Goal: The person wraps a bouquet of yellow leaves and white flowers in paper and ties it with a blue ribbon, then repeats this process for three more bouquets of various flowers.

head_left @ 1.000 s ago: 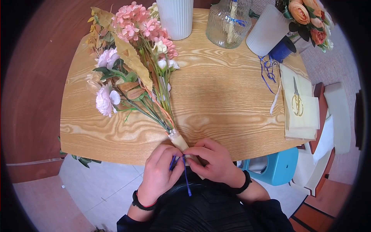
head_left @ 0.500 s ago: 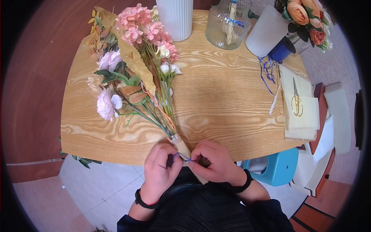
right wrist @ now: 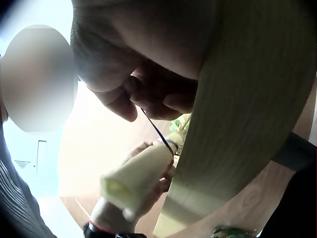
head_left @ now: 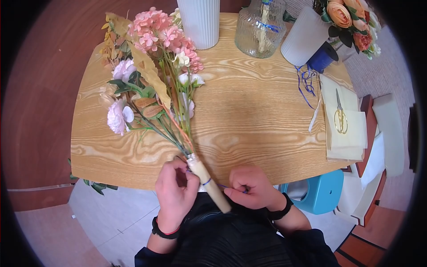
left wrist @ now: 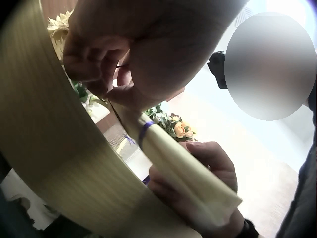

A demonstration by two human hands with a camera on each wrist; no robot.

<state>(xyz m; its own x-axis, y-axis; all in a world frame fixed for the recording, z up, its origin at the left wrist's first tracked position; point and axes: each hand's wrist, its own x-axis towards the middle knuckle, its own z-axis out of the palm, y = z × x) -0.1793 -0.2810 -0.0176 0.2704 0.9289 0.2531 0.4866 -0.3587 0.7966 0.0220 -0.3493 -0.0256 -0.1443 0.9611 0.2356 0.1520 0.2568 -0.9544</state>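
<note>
A bouquet (head_left: 167, 80) of pink, white and lilac flowers lies on the table's left half, its stems wrapped in cream paper (head_left: 214, 194) that reaches over the front edge. A blue ribbon (head_left: 206, 181) circles the wrap. At the wrap's left side, the left hand (head_left: 174, 191) has its fingers curled and pinches a ribbon end. To the right, the right hand (head_left: 250, 187) pinches the other end, drawn taut in the right wrist view, where the ribbon (right wrist: 157, 130) runs from its fingertips to the wrap (right wrist: 141, 173).
White ribbed vases (head_left: 200, 22) and a glass vase (head_left: 260, 31) stand at the back. A blue ribbon spool (head_left: 323, 57) is at back right. Gold-handled scissors (head_left: 340, 116) lie on cream sheets (head_left: 351, 147) at the right edge. A blue stool (head_left: 318, 191) stands below.
Both hands have moved apart, the left hand leftward and the right hand slightly right. The ribbon now lies round the wrap, and the bouquet's wrapped end has shifted left.
</note>
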